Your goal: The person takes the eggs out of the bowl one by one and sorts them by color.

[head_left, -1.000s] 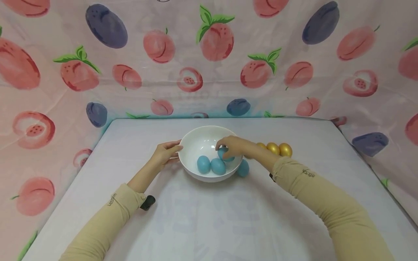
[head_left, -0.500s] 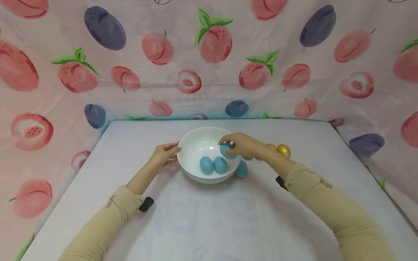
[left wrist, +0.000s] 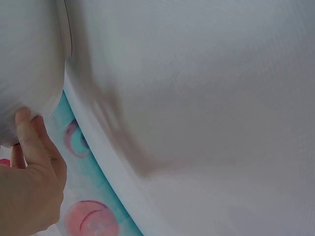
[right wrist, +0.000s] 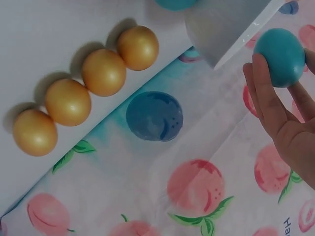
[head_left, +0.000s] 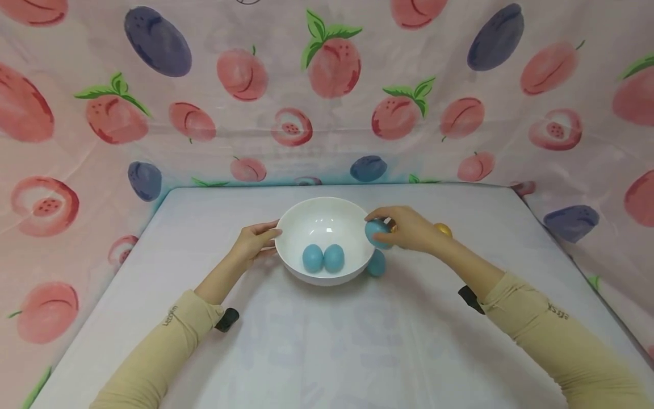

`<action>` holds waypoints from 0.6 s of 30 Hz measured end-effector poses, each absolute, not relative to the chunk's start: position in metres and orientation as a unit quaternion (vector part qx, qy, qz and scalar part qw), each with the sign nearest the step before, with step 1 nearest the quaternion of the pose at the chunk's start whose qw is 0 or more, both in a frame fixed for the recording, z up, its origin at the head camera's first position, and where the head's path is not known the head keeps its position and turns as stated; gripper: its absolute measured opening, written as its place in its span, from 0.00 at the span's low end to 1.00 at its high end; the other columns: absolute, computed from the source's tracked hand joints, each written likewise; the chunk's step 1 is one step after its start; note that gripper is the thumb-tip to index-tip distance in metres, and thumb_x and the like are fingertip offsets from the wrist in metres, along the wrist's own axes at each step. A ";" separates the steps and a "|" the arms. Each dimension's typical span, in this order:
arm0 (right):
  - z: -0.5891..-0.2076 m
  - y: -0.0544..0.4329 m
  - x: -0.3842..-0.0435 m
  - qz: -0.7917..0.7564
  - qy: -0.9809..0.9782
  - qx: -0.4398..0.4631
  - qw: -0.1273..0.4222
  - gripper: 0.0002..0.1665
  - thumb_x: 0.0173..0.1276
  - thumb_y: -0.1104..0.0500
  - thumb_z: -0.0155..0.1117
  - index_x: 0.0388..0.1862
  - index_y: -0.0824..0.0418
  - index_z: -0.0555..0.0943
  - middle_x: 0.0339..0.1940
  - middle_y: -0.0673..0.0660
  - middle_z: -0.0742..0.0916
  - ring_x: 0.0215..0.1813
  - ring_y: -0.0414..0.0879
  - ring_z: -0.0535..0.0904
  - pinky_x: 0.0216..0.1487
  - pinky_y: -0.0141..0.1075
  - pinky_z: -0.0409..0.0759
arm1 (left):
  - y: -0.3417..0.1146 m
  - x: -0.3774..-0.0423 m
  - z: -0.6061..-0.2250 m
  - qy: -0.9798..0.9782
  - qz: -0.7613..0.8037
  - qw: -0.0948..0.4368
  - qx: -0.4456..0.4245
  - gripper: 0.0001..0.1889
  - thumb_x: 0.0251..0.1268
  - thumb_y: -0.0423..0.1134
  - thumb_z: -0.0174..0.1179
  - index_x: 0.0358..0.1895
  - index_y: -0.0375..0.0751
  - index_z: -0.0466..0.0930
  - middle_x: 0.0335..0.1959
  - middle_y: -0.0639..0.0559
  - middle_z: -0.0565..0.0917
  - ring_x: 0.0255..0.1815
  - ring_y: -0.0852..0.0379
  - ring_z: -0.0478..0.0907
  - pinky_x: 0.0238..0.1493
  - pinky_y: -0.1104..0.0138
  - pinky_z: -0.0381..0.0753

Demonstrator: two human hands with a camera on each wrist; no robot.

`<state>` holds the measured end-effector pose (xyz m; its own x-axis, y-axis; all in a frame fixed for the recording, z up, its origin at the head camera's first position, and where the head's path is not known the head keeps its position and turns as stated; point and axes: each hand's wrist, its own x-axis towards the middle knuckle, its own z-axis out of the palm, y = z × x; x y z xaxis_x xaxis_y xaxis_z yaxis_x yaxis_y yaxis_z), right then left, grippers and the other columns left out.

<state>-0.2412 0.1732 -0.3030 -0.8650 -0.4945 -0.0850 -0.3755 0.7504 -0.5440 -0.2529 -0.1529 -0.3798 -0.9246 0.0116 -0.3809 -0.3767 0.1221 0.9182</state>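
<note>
A white bowl (head_left: 301, 224) stands in the middle of the table, with two blue eggs (head_left: 334, 258) lying side by side at its near inner side. My left hand (head_left: 250, 244) grips the bowl's left rim, thumb on top and fingers beneath; the left wrist view has the fingers (left wrist: 34, 147) against the bowl's outer wall. Just past the right rim my right hand (head_left: 409, 228) holds another blue egg (right wrist: 280, 57) between thumb and fingers, above the table. Below it, a further blue egg (head_left: 376, 263) rests on the table against the bowl's right side.
Several gold eggs (right wrist: 104, 73) lie in a row on the white table (head_left: 327, 341) right of the bowl; in the head view my right hand hides most of them. A fruit-printed cloth (head_left: 327, 142) hangs behind the table.
My right hand has lifted a blue egg out of the bowl and carried it right, past the rim. Two eggs stay inside, shifted slightly. My left hand keeps its hold on the bowl.
</note>
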 end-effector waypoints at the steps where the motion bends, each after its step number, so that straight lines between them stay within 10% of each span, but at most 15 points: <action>1: -0.303 0.177 -0.240 -0.263 0.929 -0.239 0.102 0.23 0.63 0.59 0.65 0.57 0.62 0.77 0.54 0.63 0.81 0.48 0.55 0.79 0.40 0.37 0.86 | -0.153 -0.253 -0.379 0.734 0.651 0.150 -0.125 0.26 0.67 0.39 0.56 0.67 0.40 0.67 0.66 0.37 0.70 0.33 0.66 0.81 0.41 0.73 0.85; 18: -0.338 0.224 -0.232 -0.274 0.936 -0.211 0.060 0.18 0.60 0.62 0.66 0.49 0.67 0.80 0.46 0.66 0.84 0.48 0.60 0.79 0.51 0.53 0.81 | -0.151 -0.252 -0.376 0.728 0.656 0.152 -0.128 0.26 0.67 0.39 0.57 0.67 0.40 0.66 0.66 0.37 0.70 0.33 0.66 0.81 0.40 0.73 0.85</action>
